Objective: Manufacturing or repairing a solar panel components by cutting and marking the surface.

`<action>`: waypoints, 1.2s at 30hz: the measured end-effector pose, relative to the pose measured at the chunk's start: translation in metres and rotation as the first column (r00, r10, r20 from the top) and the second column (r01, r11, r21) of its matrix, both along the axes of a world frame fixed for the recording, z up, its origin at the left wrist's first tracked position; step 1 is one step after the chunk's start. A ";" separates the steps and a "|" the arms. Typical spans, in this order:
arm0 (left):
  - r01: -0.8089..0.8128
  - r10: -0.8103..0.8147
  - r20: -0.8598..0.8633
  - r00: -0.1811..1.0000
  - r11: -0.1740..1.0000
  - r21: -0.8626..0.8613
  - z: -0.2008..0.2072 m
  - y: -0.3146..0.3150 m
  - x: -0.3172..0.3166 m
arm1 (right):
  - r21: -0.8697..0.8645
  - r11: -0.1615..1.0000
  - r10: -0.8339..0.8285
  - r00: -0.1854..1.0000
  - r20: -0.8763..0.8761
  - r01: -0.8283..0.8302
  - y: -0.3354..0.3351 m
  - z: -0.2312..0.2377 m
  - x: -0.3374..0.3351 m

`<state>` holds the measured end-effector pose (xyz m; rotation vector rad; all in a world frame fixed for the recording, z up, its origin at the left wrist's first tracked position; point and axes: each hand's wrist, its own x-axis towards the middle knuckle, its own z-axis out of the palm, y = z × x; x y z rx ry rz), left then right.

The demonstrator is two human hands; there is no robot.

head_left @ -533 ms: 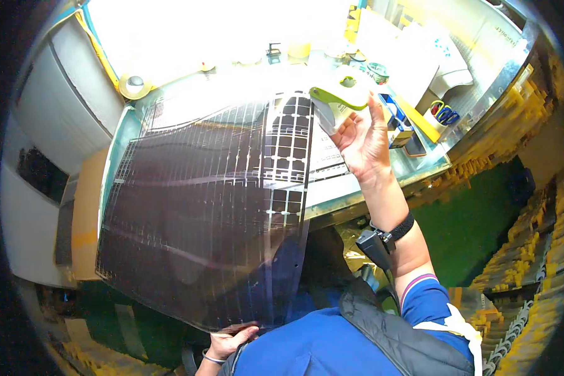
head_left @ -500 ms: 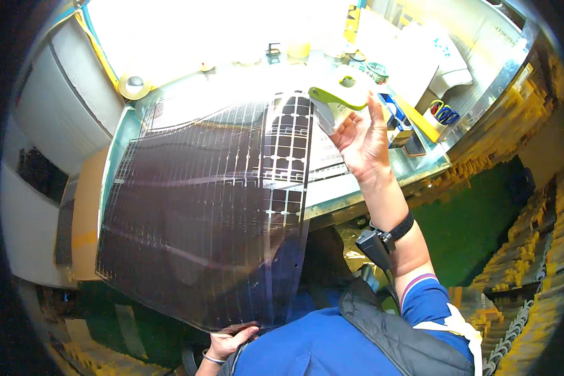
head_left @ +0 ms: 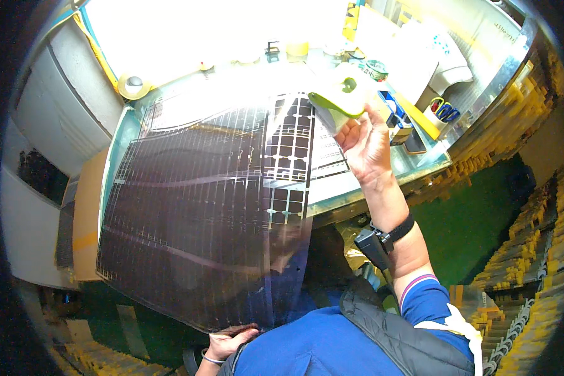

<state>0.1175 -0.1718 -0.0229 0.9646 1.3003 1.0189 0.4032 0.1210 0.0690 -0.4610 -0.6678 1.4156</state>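
A large dark film sheet (head_left: 182, 219), glossy and bearing a pale grid pattern, slopes from the bright table down toward my body. My left hand (head_left: 232, 343) grips its near edge, with the thumb on top and the other fingers mostly hidden beneath. At the sheet's far right corner, my right hand (head_left: 366, 144) holds a green-edged tape dispenser (head_left: 341, 100) with its fingers curled around it. The dispenser's narrow green end points left, above or against the film corner; whether they touch I cannot tell. Strong light washes out much of its body.
The glass-topped table (head_left: 319, 203) has a glowing back area. To the right stand a blue box (head_left: 391, 109), a yellow strip (head_left: 420, 119), a dark phone-like slab (head_left: 414, 143) and a cup of scissors (head_left: 442, 113). A tape roll (head_left: 133, 86) sits at the far left corner.
My right hand and the tape dispenser have tilted and shifted slightly toward me. The film sheet's right edge has moved a little to the right; my left hand stays in place.
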 end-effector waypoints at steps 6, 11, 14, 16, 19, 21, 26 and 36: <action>0.030 -0.030 -0.034 0.999 1.000 0.010 0.007 0.007 0.004 | -0.032 0.987 0.160 0.981 0.110 -0.158 -0.053 -0.017 -0.009; 0.046 -0.049 -0.025 0.998 0.993 -0.106 0.013 0.010 0.007 | -0.105 0.985 0.150 0.984 0.091 -0.140 -0.078 -0.029 -0.014; 0.051 -0.048 0.024 0.999 0.988 -0.144 0.014 0.013 0.009 | -0.107 0.983 0.155 0.987 0.029 -0.151 -0.082 -0.031 -0.015; 0.054 -0.052 0.017 0.998 0.994 -0.100 0.015 0.014 0.011 | -0.129 0.977 0.174 0.984 0.036 -0.168 -0.082 -0.032 -0.015; 0.055 -0.055 0.009 0.998 0.996 -0.068 0.017 0.016 0.012 | -0.107 0.976 0.191 0.982 0.014 -0.188 -0.083 -0.034 -0.017; 0.054 -0.054 0.007 0.999 0.995 -0.083 0.017 0.016 0.013 | -0.115 0.977 0.184 0.983 0.005 -0.182 -0.083 -0.036 -0.018; 0.072 -0.068 0.041 0.997 0.993 -0.092 0.015 0.016 0.012 | -0.104 0.977 0.183 0.983 -0.026 -0.185 -0.080 -0.042 -0.017; -0.031 0.049 0.172 0.984 0.994 -0.103 0.015 0.036 0.020 | -0.209 0.977 -0.006 0.991 0.135 0.034 -0.077 -0.046 0.007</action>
